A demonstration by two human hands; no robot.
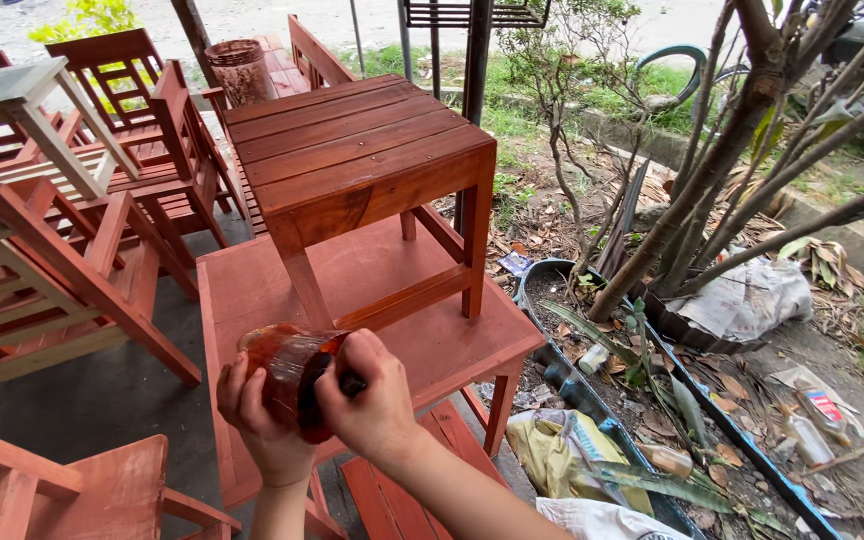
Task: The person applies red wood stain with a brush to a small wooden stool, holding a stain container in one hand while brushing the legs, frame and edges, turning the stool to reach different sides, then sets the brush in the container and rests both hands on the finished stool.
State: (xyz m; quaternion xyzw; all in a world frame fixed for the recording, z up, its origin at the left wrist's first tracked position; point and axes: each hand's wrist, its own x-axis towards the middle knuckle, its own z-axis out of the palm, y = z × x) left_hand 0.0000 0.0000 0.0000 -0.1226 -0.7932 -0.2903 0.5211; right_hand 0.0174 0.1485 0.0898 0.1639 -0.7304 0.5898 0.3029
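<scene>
The stained plastic container (287, 375) sits low in the middle of the view, above the near edge of the flat red counter (432, 345). It lies on its side, long way running left to right. The left hand (262, 425) holds it from below, fingers wrapped tight around it. The right hand (370, 395) is at its right end, fingers closed on a small dark thing there; what it is I cannot tell. Both wrists come up from below.

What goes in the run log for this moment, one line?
left hand: holds reddish plastic container | right hand: grip at its mouth | ahead: small slatted table atop larger table
</scene>
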